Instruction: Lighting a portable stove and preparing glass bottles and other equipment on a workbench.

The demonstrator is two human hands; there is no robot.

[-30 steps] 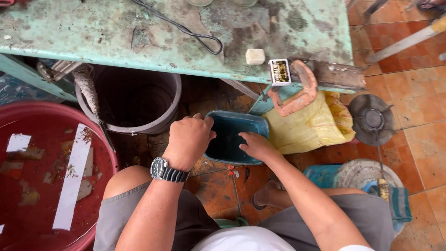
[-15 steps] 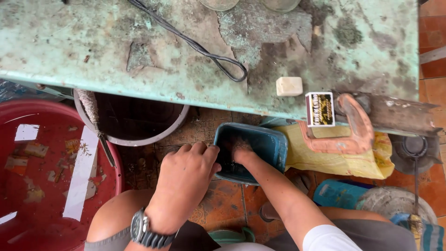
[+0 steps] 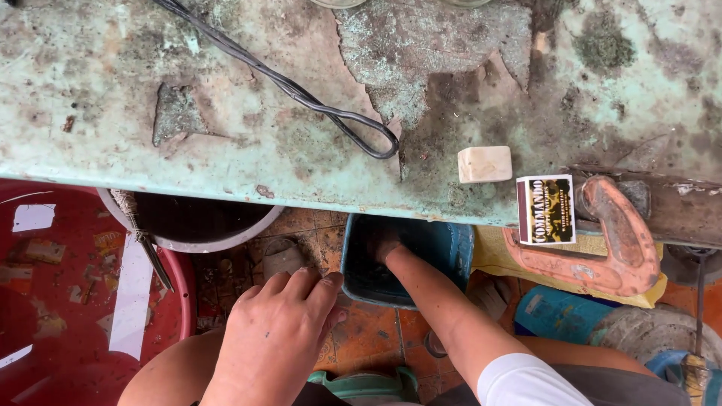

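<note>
A blue plastic bin (image 3: pixel 455 252) stands on the tiled floor, half under the edge of a worn green table (image 3: pixel 226 162). My right hand (image 3: pixel 385 246) reaches down inside the bin, and its fingers are lost in the dark bottom. My left hand (image 3: pixel 278 338) has its fingers curled together against the bin's near left corner and grips it there. My knees frame the bottom of the view.
On the table lie a looped black cable (image 3: pixel 316 105), a white block (image 3: pixel 485 164) and a small printed card (image 3: pixel 545 209); an orange clamp (image 3: pixel 620 240) grips the edge. A red tub (image 3: pixel 45 316), a grey bucket (image 3: pixel 188 225) and a yellow bag (image 3: pixel 492 256) stand below.
The view has moved forward over the table edge. My right hand has gone deeper into the bin. My left hand has slid from the bin's rim to its near left corner.
</note>
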